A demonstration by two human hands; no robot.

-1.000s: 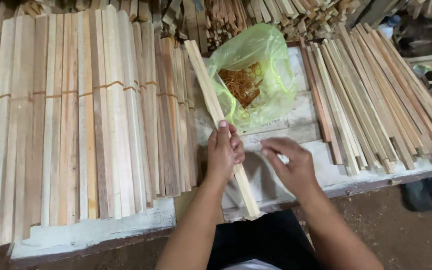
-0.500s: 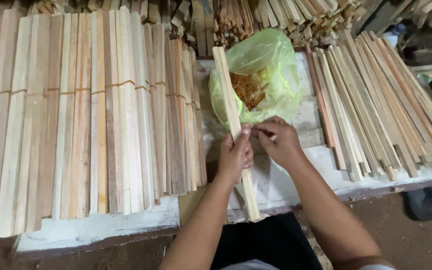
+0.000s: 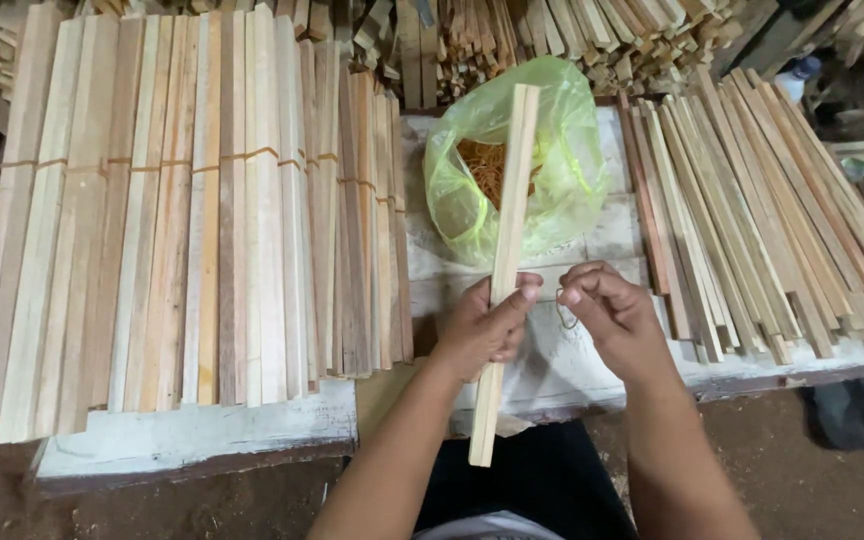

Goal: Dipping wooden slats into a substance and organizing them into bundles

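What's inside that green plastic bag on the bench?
The green plastic bag holds a tangled heap of tan rubber bands. The wooden slat in the left hand crosses it, hiding part.

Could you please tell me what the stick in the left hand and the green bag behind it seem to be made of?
Stick: pale, unfinished wood, judging by its faint grain. Green bag: thin translucent plastic, glossy and crinkled; its orange-brown contents show through.

Bare bench [image 3: 592, 350] between stick stacks [image 3: 202, 220]; green bag [image 3: 562, 170] blocks its far end
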